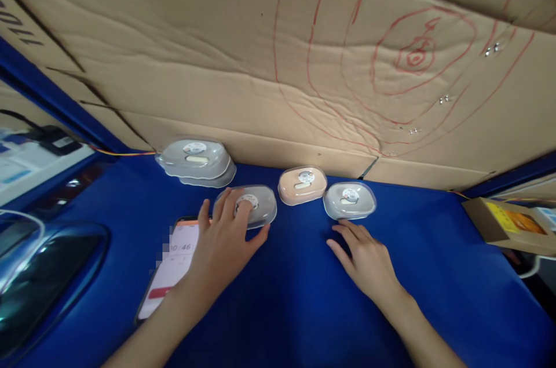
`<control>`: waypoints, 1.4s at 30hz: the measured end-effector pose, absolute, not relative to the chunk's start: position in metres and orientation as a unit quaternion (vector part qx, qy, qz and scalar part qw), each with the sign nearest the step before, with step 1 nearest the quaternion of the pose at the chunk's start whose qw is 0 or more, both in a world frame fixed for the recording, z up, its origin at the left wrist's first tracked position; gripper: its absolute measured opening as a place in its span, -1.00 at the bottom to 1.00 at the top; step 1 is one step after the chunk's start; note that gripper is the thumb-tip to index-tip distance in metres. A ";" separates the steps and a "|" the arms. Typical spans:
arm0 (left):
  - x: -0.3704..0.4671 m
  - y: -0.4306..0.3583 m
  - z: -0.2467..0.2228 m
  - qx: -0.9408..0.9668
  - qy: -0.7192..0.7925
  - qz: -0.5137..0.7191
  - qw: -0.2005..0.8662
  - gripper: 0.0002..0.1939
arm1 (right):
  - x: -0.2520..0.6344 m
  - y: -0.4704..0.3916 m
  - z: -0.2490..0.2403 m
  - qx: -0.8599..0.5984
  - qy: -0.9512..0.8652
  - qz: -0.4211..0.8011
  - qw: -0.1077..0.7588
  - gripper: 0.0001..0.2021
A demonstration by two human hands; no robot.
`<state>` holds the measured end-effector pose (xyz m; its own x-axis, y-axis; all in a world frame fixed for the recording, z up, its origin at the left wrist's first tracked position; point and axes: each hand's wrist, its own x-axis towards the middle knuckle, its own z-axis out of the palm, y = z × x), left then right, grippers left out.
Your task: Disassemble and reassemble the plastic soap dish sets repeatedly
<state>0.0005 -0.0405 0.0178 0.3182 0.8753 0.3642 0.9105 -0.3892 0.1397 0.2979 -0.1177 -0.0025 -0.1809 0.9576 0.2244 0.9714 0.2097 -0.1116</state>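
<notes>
My left hand (pixel 228 229) is spread over a grey oval case with a clear lid (pixel 264 206), its fingertips on or just above the round label. Part of that case is hidden under the fingers. In front of another grey oval case (pixel 360 200) at the right, my right hand (pixel 367 255) hovers or rests with loosely stretched fingers, holding nothing. Between these two stands a peach-coloured oval case (pixel 315 185) under a clear lid. Each uncovered case shows a round label and a small pale oblong mark.
Stacked grey cases (pixel 195 162) stand at the back left. A phone (pixel 167 263) with a timer lies partly under my left arm. Behind, a cardboard panel (pixel 208 55) rises from the blue table (pixel 295 310). A small cardboard box (pixel 490 226) is at the right, a dark glossy object (pixel 47 292) at the left.
</notes>
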 end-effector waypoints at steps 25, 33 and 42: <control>0.018 -0.076 0.033 -0.803 -0.413 -0.174 -0.393 -0.47 | 0.288 -0.127 -0.006 -0.491 -0.837 0.144 0.196 0.15; 0.003 -0.047 0.017 -0.811 -0.553 -0.179 -0.063 -0.61 | 0.284 -0.128 0.005 -0.475 -0.853 0.161 0.143 -0.03; 0.019 -0.069 0.019 -0.906 -0.321 -0.132 -0.241 -0.15 | 0.275 -0.130 -0.002 -0.462 -0.860 0.145 0.161 -0.16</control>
<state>0.0188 -0.0690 0.0186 0.7586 0.6461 0.0845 0.5187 -0.6773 0.5218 0.2752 -0.1298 -0.0017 -0.5213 0.8411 0.1439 0.7478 0.5315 -0.3979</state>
